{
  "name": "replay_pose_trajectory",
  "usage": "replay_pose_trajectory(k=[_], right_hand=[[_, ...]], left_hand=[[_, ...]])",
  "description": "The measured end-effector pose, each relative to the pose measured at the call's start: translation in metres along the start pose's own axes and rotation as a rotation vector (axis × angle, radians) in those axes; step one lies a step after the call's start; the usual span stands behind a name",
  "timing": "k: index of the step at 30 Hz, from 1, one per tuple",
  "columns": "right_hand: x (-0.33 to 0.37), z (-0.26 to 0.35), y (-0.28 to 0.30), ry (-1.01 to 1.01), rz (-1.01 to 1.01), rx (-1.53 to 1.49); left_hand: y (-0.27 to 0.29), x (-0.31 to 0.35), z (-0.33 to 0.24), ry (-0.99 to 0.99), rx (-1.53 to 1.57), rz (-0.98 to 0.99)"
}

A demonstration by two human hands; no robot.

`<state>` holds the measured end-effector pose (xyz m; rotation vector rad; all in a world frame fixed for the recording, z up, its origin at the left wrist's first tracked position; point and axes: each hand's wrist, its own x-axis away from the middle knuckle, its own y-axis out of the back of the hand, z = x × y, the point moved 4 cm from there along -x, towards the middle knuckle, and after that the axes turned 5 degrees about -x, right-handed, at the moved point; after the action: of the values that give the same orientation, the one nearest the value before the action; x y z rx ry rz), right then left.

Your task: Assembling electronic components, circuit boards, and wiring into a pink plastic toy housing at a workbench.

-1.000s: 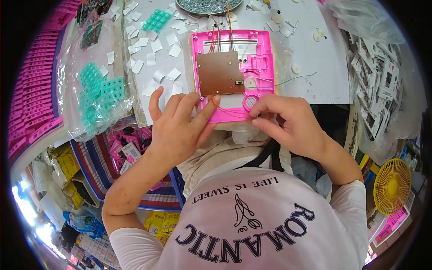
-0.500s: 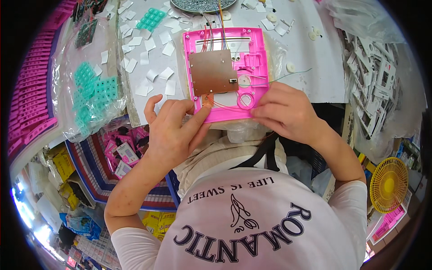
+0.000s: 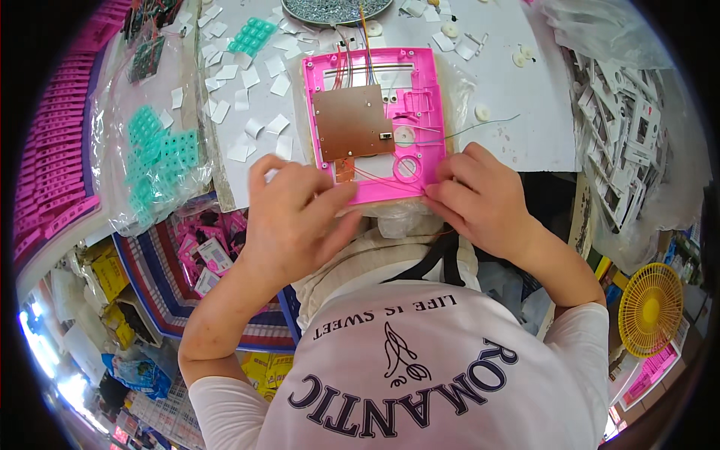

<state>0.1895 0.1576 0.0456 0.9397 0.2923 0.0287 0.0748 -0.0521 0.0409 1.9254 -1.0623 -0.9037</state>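
A pink plastic housing [image 3: 382, 193] lies with its inner side up at the table's near edge. A brown circuit board [image 3: 351, 120] with a small slide switch sits in it, and coloured wires run off its far side. Just below the board is a small copper-coloured piece [image 3: 344, 171], from which thin red wires [image 3: 379, 180] cross to the right. My left hand [image 3: 296, 210] is at the housing's lower left corner, fingers apart and holding nothing. At the lower right corner my right hand [image 3: 480, 196] pinches the ends of the red wires between thumb and fingertips.
White square pieces [image 3: 242, 99] are scattered left of the housing. Teal keypads [image 3: 161, 150] lie in clear plastic further left, beside stacked pink parts [image 3: 60, 142]. A dish of small metal parts [image 3: 337, 9] stands at the back. White plastic frames [image 3: 637, 135] are piled at right.
My left hand has lifted off the copper-coloured piece and drawn back slightly, its fingers now apart. My right hand stays at the lower right corner, its upper fingers a little more curled.
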Motion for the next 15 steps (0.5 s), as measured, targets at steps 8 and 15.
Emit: replay_pose_trajectory(k=[8, 15], right_hand=[[0.002, -0.003, 0.001, 0.044, -0.027, -0.019], [0.034, -0.015, -0.015, 0.042, -0.122, -0.113]], left_hand=[[-0.034, -0.080, -0.016, -0.370, -0.128, 0.107], [-0.035, -0.038, -0.032, -0.220, 0.019, 0.028]])
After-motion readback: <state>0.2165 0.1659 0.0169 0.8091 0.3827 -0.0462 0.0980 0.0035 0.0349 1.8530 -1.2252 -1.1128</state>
